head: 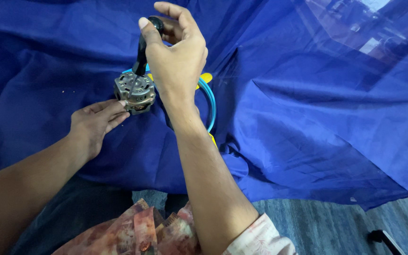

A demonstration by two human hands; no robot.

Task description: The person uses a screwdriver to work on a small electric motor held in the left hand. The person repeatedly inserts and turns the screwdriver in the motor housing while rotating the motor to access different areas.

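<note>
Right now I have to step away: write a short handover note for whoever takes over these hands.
Right hand: closed around the black handle of a screwdriver, held upright, tip down on the near left corner of the small metal motor.
Left hand: fingertips steady that corner; it grasps nothing.
Motor sits on the blue cloth; a light blue cable with yellow ends curves behind the right wrist.
Done: tool placed on the corner.
Left: whether the screw is loose cannot be told.

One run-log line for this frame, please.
right hand: grips screwdriver upright, tip on motor | left hand: fingers steady motor | surface: blue cloth
</note>
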